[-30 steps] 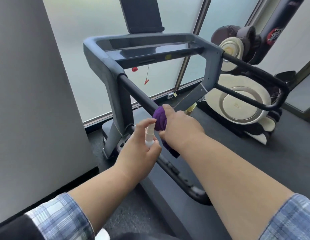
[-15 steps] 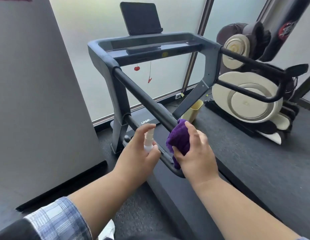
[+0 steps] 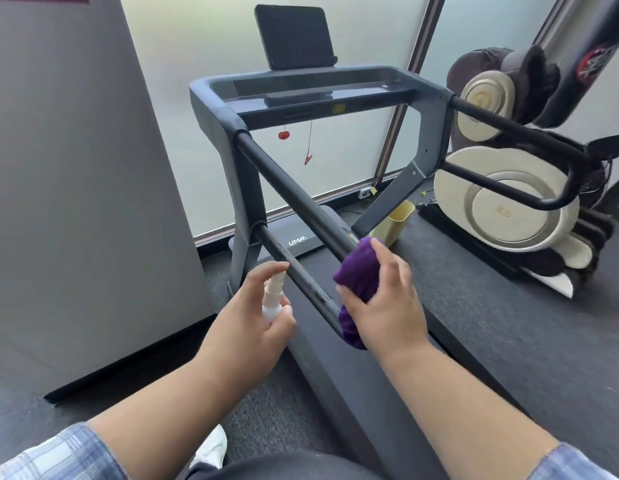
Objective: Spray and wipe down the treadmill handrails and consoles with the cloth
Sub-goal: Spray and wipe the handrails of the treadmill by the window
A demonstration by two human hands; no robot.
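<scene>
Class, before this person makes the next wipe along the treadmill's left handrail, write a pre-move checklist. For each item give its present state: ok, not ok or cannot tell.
1. Purple cloth held firmly: ok, the right hand grips it.
2. Cloth in contact with the left handrail: ok, it wraps the rail's near end.
3. Spray bottle held ready: ok, the left hand holds it, forefinger above the nozzle.
4. Nozzle aimed at the rail: cannot tell.
5. Rail already wet with spray: cannot tell.
6. Rail free of objects ahead toward the console: ok.
</scene>
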